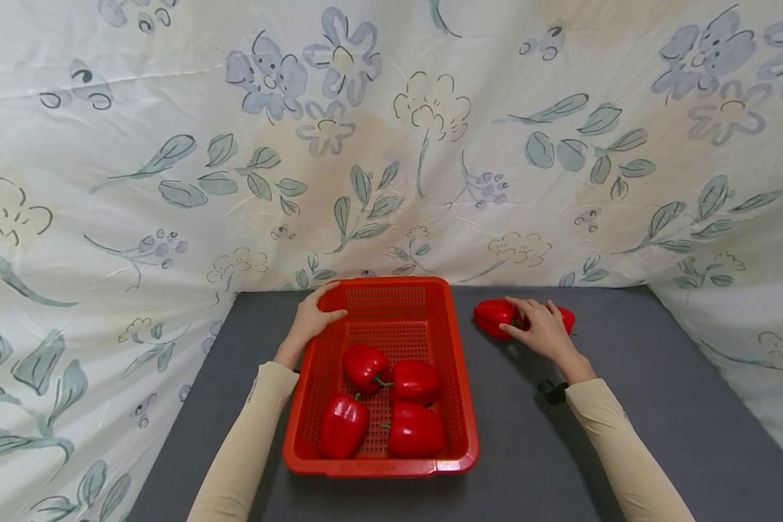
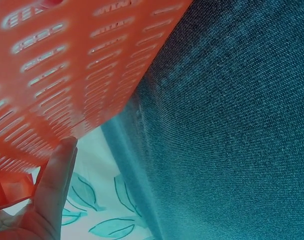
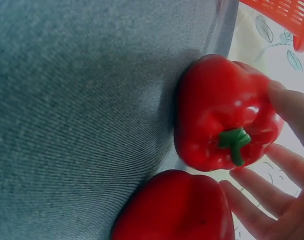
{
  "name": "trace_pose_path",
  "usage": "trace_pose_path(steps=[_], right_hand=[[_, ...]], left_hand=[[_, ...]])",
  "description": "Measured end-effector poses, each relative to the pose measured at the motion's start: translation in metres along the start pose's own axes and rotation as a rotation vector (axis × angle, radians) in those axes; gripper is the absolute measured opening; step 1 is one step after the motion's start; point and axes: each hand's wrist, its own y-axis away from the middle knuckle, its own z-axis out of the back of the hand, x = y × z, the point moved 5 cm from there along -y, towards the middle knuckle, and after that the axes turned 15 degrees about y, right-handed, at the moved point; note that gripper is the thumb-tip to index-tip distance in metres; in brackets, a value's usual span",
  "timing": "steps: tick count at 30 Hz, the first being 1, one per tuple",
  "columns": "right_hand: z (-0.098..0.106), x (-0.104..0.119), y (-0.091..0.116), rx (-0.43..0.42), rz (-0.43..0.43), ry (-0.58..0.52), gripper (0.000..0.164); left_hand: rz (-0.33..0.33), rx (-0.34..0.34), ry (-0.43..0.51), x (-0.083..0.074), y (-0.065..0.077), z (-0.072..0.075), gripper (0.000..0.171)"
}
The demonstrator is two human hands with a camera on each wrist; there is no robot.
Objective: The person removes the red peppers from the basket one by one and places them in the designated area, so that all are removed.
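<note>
A red plastic basket [image 1: 460, 377] with slotted walls stands on the dark cloth, with several red bell peppers [image 1: 416, 431] lying in its near half. The left hand [image 1: 309, 319] holds the basket's left rim near the far corner, thumb over the inside; a finger [image 2: 56, 180] lies along the outer wall in the left wrist view. To the right of the basket are two more bell peppers. Over them is the right hand [image 1: 543, 330], fingers spread. Its thumb rests at the side of the green-stemmed left pepper [image 3: 217, 110], fingertips near its edge. The right pepper [image 1: 567, 319] is partly hidden.
A grey cloth [image 1: 515, 442] covers the table. Behind it and along both sides hangs a white flowered curtain [image 1: 391, 217], close to the basket's far end. A black band [image 1: 552, 391] is on the right wrist.
</note>
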Motion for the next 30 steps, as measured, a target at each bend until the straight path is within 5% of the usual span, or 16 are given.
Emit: trace_pose_path(steps=[5,10,17,21,26,30], right_hand=[[0.003,0.002,-0.003,-0.008,-0.001,-0.021,0.062],[0.01,0.011,-0.008,-0.039,0.024,-0.044,0.06],[0.02,0.028,-0.016,-0.077,0.064,-0.068,0.059],[0.026,0.04,-0.021,-0.085,0.081,-0.082,0.059],[0.036,0.058,-0.025,-0.092,0.11,-0.107,0.058],[0.04,0.073,-0.028,-0.095,0.146,-0.134,0.057]], left_hand=[[-0.008,0.007,0.032,-0.001,-0.001,-0.001,0.062],[0.015,0.068,0.17,0.004,-0.003,-0.002,0.063],[0.16,0.186,0.381,0.007,-0.001,-0.002,0.07],[0.225,0.253,0.485,-0.003,0.008,-0.001,0.075],[0.21,0.307,0.54,-0.011,0.017,0.0,0.076],[0.17,0.31,0.54,0.003,0.015,0.0,0.076]])
